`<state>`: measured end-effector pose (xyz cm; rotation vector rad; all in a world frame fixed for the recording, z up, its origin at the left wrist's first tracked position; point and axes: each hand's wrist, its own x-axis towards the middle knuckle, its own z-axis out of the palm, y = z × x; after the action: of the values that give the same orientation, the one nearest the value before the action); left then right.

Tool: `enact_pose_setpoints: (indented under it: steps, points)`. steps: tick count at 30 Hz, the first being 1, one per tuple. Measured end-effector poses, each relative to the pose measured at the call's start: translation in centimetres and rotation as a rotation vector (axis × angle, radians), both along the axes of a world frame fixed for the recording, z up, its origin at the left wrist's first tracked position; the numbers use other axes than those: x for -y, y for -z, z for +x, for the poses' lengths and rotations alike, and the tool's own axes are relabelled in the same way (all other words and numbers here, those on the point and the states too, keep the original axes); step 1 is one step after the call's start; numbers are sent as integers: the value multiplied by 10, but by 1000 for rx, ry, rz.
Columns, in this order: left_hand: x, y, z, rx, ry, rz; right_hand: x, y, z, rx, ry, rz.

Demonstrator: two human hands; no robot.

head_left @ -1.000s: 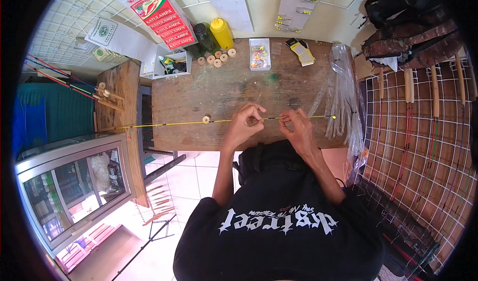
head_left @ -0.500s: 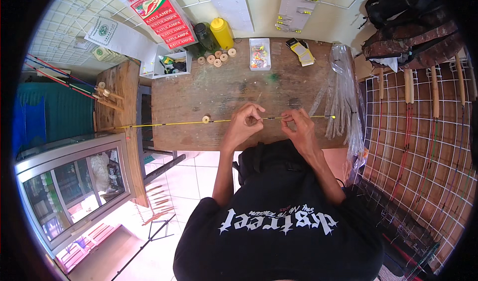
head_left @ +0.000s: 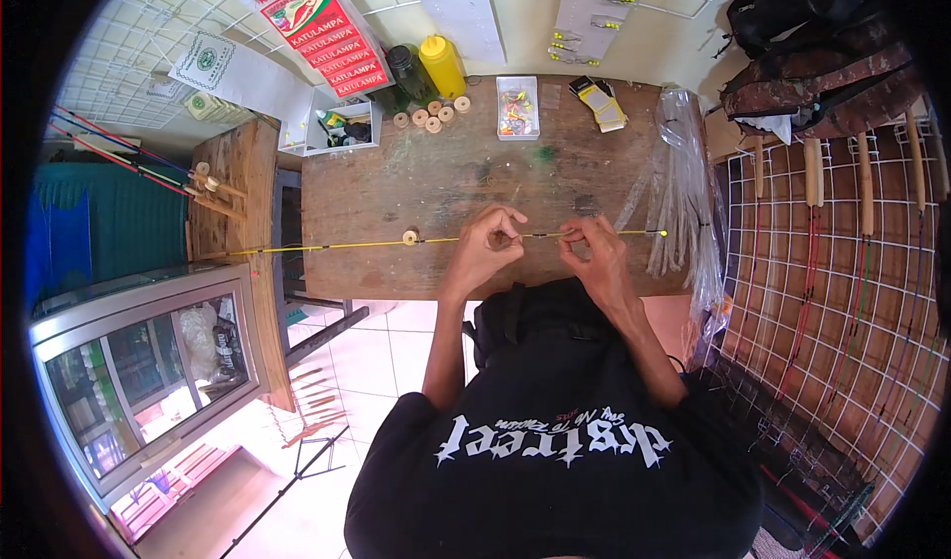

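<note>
A thin yellow fishing rod [head_left: 357, 245] with dark bands lies crosswise over the near part of the wooden table [head_left: 416, 182], reaching past its left edge. My left hand [head_left: 483, 249] is closed around the rod near its middle, thumb and forefinger curled together. Just to the right, my right hand [head_left: 600, 253] pinches with thumb and forefinger at the rod; a short dark-banded stretch shows between the hands. Any thread at the fingertips is too small to make out. The rod's right end carries a bright yellow tip [head_left: 664, 233]. A small wooden spool [head_left: 410, 237] touches the rod left of my left hand.
Along the back stand a white box of supplies [head_left: 342, 128], several wooden spools [head_left: 433, 118], a yellow bottle [head_left: 442, 66], a white tray of small packets [head_left: 517, 108] and yellow-black packs [head_left: 599, 104]. Clear plastic sleeves [head_left: 679, 182] hang over the right edge. Rods hang on a grid [head_left: 822, 291].
</note>
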<state>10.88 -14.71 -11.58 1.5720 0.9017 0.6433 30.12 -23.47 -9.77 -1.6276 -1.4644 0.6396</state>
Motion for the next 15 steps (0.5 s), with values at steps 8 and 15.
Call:
enact_pose_setpoints:
  steps: [8, 15]
  points:
    - [0, 5, -1, 13, -4, 5, -2, 2, -5, 24, -28, -30]
    - [2, 11, 0, 50, -24, 23, -4, 4, -7, 44, -28, 7]
